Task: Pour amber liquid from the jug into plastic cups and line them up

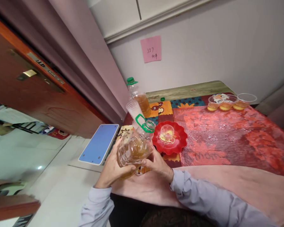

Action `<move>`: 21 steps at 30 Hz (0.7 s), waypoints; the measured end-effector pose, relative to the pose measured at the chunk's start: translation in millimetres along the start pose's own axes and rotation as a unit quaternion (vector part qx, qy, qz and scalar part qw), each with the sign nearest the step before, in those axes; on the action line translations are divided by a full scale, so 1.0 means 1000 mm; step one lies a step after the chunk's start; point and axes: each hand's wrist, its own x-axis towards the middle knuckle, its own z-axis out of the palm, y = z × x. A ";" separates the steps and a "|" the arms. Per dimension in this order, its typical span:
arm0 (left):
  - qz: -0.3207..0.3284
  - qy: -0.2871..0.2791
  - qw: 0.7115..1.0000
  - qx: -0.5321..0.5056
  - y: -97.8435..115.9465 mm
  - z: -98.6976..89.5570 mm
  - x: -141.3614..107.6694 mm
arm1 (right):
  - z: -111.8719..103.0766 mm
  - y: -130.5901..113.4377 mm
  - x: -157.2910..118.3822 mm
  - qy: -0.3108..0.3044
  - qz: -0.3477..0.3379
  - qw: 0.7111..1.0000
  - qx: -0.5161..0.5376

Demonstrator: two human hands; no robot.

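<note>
Between my two hands is a clear plastic bottle (pixel 134 149) of amber liquid, tilted with its uncapped mouth toward a red scalloped plate (pixel 182 145). A green carrying ring hangs on its neck. My left hand (pixel 115 167) wraps around the bottle's left side. On the right and underneath, my right hand (pixel 157 164) grips it. A small clear plastic cup (pixel 167 131) stands on the plate, just right of the bottle's mouth; I cannot tell whether it holds liquid. Behind the bottle is a stack of clear cups (pixel 132 109).
A second bottle (pixel 143 104) with a green cap stands at the back left, and a loose green cap (pixel 162 99) lies near it. Several cups of yellow liquid (pixel 225 106) stand at the back right. A blue stool (pixel 99 143) is left of the table.
</note>
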 end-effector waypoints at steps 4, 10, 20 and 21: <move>-0.022 -0.020 0.999 -0.041 0.007 0.005 0.000 | 0.001 -0.003 0.001 0.012 -0.006 1.000 -0.007; -0.016 -0.026 0.998 0.046 0.025 0.000 0.007 | 0.001 0.000 0.000 0.025 0.017 1.000 -0.001; -0.011 -0.025 0.992 0.123 0.061 -0.016 0.008 | 0.007 0.004 -0.011 -0.002 0.131 0.984 0.118; -0.012 -0.028 0.992 0.120 0.063 -0.016 0.008 | 0.007 0.005 -0.012 -0.002 0.141 0.982 0.124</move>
